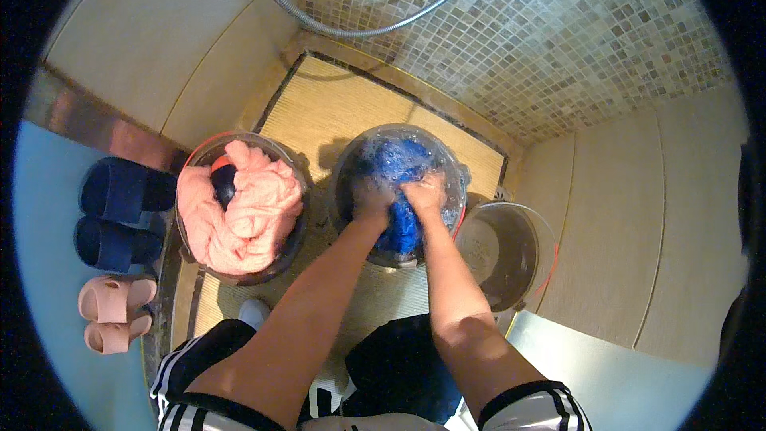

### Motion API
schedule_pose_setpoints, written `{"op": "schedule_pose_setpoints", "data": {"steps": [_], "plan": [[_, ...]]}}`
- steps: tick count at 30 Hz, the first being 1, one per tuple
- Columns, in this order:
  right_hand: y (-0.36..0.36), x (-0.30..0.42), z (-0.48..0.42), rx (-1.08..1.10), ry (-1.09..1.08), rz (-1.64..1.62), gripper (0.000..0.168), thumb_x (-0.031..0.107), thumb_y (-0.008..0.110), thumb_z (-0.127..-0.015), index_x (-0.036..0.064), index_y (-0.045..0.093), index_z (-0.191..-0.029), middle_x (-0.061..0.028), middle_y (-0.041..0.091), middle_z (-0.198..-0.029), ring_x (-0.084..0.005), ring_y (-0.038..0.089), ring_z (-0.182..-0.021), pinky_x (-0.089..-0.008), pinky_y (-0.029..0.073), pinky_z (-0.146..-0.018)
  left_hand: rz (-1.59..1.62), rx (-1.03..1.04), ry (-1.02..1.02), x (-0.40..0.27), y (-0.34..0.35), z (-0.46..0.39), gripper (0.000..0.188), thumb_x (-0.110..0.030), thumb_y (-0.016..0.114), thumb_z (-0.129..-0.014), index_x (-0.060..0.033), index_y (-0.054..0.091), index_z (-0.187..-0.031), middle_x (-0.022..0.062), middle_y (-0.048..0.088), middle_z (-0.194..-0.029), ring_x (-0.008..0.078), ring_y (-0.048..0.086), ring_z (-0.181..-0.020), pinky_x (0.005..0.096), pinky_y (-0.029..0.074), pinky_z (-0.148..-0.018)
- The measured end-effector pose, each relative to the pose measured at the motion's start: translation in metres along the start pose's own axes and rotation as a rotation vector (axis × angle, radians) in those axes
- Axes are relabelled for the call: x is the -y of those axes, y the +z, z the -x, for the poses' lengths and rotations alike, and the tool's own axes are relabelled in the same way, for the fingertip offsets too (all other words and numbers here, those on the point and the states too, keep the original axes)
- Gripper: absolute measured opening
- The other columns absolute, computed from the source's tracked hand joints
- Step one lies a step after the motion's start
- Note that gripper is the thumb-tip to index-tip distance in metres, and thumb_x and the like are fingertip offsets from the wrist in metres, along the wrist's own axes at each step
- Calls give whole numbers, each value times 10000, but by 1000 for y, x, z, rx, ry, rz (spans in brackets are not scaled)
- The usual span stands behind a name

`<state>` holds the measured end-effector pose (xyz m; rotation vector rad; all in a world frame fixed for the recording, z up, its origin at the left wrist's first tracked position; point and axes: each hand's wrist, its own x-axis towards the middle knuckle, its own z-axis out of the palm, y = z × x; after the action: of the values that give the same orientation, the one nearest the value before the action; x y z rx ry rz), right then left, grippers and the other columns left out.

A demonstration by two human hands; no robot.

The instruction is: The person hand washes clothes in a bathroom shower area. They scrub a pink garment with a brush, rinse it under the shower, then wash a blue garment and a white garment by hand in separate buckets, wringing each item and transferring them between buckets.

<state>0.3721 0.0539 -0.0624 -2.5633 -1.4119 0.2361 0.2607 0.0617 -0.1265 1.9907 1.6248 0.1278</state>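
Observation:
A bucket (pixel 400 129) of sudsy water stands in front of me with a wet blue cloth (pixel 402 224) in it. My left hand (pixel 372 199) is at the left side of the cloth, blurred and partly hidden by the water, so its grip is unclear. Over the right side of the bucket, my right hand (pixel 426 190) has its fingers curled round the blue cloth. Bubbles and splashes cover the far part of the cloth.
To the left, another bucket (pixel 293 263) holds pink towelling (pixel 263 215) and a dark round object (pixel 224 184). An empty bucket (pixel 520 251) stands at right. Dark blue slippers (pixel 111 188) and pink slippers (pixel 105 299) line the left. A metal shower hose (pixel 353 32) hangs before the mosaic wall (pixel 538 30).

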Motion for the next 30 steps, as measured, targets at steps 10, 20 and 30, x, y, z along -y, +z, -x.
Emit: {"op": "schedule_pose_setpoints", "data": {"steps": [10,20,30], "plan": [[-116,33,45,130,66,-932,296,32,679,-640,86,437,-478,32,454,-491,-67,372,-454,-256,302,-423,1108,-135,12,-11,-77,2,829,-449,661,-780,40,318,-1354,196,489,-1268,291,480,-1154,348,372,-977],[-136,-5,44,232,268,-1141,240,220,533,-795,50,560,-963,-41,551,-736,-153,510,-691,-268,410,-680,1020,158,106,-27,-149,41,266,-309,644,-810,-45,655,-780,30,632,-766,146,578,-688,290,459,-682],[-91,24,49,468,-15,-28,1071,451,715,-672,342,-20,-1444,-319,181,-1428,-500,377,-1214,-495,368,-985,-436,128,-30,-42,-91,91,342,-244,485,-841,-9,596,-1063,144,557,-1067,339,449,-1033,487,367,-839]]}}
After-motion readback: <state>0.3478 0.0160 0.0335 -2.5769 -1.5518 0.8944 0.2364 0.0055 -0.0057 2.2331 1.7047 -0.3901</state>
